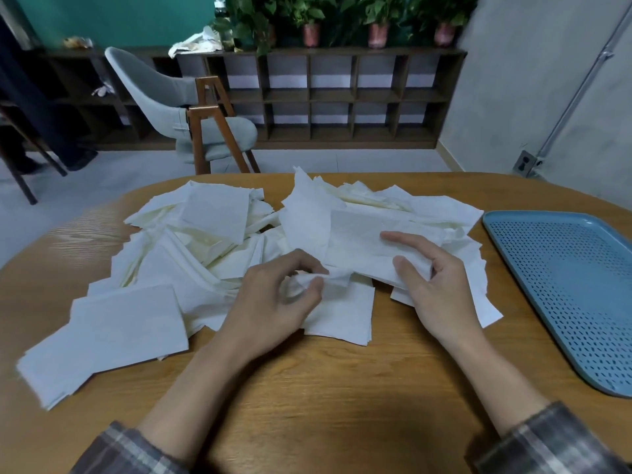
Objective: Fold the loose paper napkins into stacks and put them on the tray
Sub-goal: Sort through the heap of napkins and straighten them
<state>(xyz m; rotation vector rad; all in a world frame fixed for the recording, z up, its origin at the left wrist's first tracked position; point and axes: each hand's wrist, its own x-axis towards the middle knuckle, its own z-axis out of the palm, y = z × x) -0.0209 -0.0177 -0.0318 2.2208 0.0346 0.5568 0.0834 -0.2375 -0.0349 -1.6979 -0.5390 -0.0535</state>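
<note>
Surroundings: a grey shell chair with brown wooden legs (154,87) stands behind the table. Behind it runs a long dark wooden cubby shelf (342,97) topped with leafy plants in pink pots (378,35).
Table: an oval light-brown wooden table (325,388) bears everything.
In the way: a sprawling heap of loose white paper napkins (205,241) covers the table's middle and left, and flatter piles lie along its near edge.
Tray: a blue perforated plastic tray (564,268) lies at the table's right end. Its far corner is just beside the heap's edge; whether they touch is unclear.
Held napkin: one white creased napkin (362,244) lies above the heap's centre, stretched between both hands.
Left hand (277,302): fingers curled, thumb and fingertips pinching the napkin's crumpled near-left corner.
Right hand (437,285): thumb pressed on top of the napkin's right end, forefinger stretched along its upper face, other fingers tucked underneath.
Counts: two hands, one tray, one chair and three pink pots are visible. The napkins are too many and too overlapped to count.
</note>
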